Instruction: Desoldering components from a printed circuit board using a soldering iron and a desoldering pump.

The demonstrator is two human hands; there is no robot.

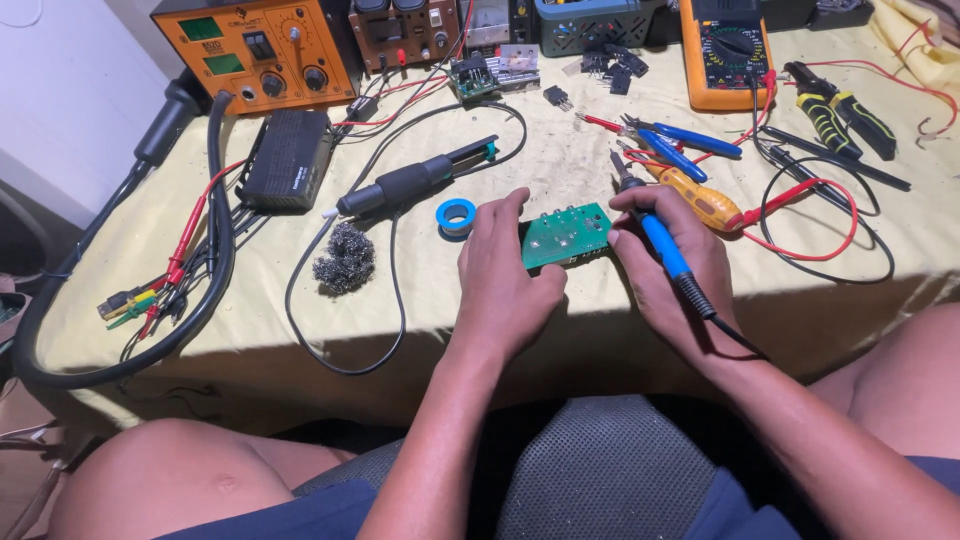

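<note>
Seated at the bench, both hands at the near edge of the table [300, 300].

Left hand [505, 280]: fingers curled closed around the left end of the green circuit board [567, 235], thumb side underneath, holding it tilted up off the yellow cloth. Board sits between my two hands, solder side facing me.

Right hand [672, 270]: fingers closed on the blue-handled soldering iron [660, 240], held like a pen, black cord trailing back over my wrist. Its tip points up and away, near the board's right edge but not on a joint as far as I can tell. Fingertips of this hand also steady the board's right end.

Judgement: I am at the positioning stage, board gripped and iron in hand, no joint being heated yet. Next move calls for swinging the tip down onto one pad while the left hand keeps the board from rocking.

Nearby: blue roll of solder wire [456, 215] just left of the board, wire-wool tip cleaner [344, 262] further left, black hot-air wand [415, 182] lying beyond it. Orange screwdriver [700, 198] and blue-handled pliers [685, 140] just past my right hand.

Containers: a blue-grey plastic basket [590, 25] at the back edge; contents cannot be made out. Small black components [610, 68] lie loose in front of it, not inside.
</note>
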